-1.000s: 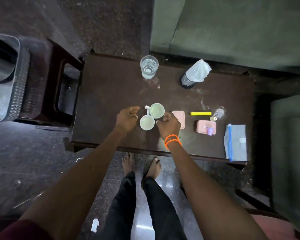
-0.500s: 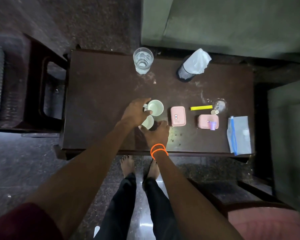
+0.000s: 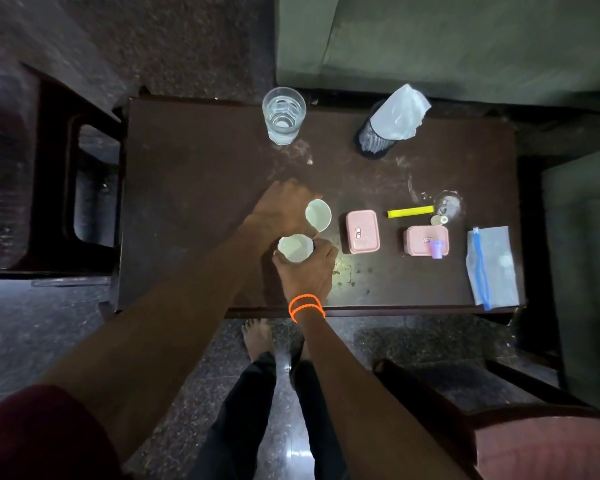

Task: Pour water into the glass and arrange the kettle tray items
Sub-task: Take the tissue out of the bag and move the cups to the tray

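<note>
I stand over a dark counter (image 3: 194, 188), looking straight down at my two hands and two pale cups. My right hand (image 3: 307, 271), with orange bands at the wrist, is curled round the near cup (image 3: 295, 248) from its near side, fingers wrapped on the wall. My left hand (image 3: 284, 209) reaches across from the left and is at the left side of the far cup (image 3: 318, 215); it seems to be gripping the handle side, but my own knuckles hide that, so I cannot be sure.

The two cups sit just beside each other, on a slanted line: the far one lies up and to the right of the near one, rims almost touching. Each hand is nearest its own cup.

The glass (image 3: 284, 114) stands upright at the far edge of the counter, well apart, straight ahead of my left hand, with water already in it. To the right of the cups lie two pink boxes, the first (image 3: 362, 232) just beside the far cup. No kettle or tray shows. I judge any shifting of the cups rightward would meet that box first.
</note>
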